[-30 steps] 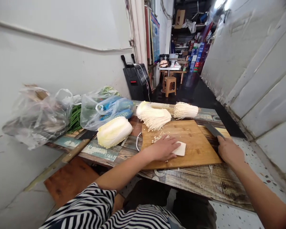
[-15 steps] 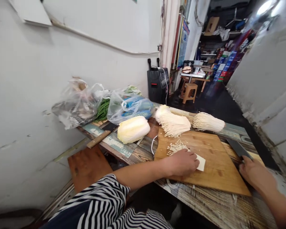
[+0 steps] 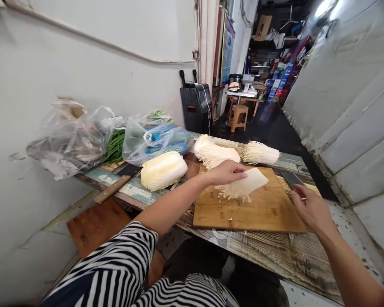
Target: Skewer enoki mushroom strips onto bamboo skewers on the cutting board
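My left hand (image 3: 229, 172) pinches a flat, pale bunch of enoki mushrooms (image 3: 245, 184), held above the wooden cutting board (image 3: 249, 218). The cut end of the bunch points right, and its small caps hang toward the board. At the board's right edge, my right hand (image 3: 311, 207) has its fingers curled at the handle end of a knife (image 3: 291, 179). The blade lies flat, pointing away, and the handle is mostly hidden by the hand. Behind the board are another enoki bunch (image 3: 219, 154) and a separate one (image 3: 261, 153).
A napa cabbage (image 3: 164, 170) lies left of the board, with a second pale cabbage (image 3: 202, 143) behind. Plastic bags (image 3: 73, 136), green stalks (image 3: 115, 147) and a wooden-handled cleaver (image 3: 113, 188) fill the table's left end. A black speaker (image 3: 196, 106) stands beyond.
My left hand has lifted the enoki bunch off the board and away from me. My right hand stays by the knife. The view has shifted right.
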Demonstrator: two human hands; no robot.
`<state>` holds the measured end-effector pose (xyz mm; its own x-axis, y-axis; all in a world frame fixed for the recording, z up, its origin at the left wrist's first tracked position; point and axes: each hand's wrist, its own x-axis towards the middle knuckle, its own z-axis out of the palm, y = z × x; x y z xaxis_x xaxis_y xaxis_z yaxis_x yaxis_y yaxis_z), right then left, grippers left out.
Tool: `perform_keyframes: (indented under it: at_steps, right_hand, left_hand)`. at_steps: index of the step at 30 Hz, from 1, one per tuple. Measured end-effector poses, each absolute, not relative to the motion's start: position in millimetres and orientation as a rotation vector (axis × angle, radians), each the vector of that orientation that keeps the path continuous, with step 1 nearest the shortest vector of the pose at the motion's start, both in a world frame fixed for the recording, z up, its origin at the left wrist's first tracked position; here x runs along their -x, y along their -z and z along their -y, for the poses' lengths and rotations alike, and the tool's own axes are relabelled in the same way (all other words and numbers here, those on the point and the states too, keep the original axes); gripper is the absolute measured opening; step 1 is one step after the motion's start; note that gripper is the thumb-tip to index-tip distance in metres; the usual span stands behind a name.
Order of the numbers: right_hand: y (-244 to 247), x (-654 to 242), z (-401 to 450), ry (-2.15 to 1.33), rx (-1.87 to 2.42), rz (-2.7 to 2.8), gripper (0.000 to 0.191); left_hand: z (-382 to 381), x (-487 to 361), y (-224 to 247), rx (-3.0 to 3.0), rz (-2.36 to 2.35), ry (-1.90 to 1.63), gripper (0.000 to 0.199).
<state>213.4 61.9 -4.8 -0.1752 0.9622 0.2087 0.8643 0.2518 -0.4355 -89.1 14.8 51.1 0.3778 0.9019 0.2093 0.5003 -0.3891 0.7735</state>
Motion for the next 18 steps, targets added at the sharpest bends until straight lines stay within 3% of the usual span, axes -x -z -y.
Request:
perform_keyframes:
  at_steps: [4, 7, 10, 14, 18]
  right_hand:
    - [-13.3, -171.6, -29.1, -0.98, 1.295, 1.87, 0.058]
    - [-15.2, -150.7, -16.0, -1.241, 1.127, 1.701, 0.059]
    - [-7.0, -146.7, -14.6, -1.299, 1.118, 1.571, 0.056]
    - [8.5, -160.9, -14.2, -1.215, 1.233, 1.451, 0.058]
    - [17.8, -177.9, -1.8, -1.131, 1.334, 1.404, 0.059]
  left_hand:
    - [-31.8, 88.1, -63.9, -1.627, -1.003, -0.779, 0.014]
    - [-43.0, 79.9, -68.0, -1.444, -0.988, -0.68, 0.009]
    - [-52.3, 73.3, -73.4, -1.56, -1.088, -0.599, 0.014]
    - [-57.6, 63.4, -79.2, -2.235, -1.477, -0.558, 0.025]
    - [-59.5, 37.0, -59.1, -2.457, -1.703, -0.512, 0.029]
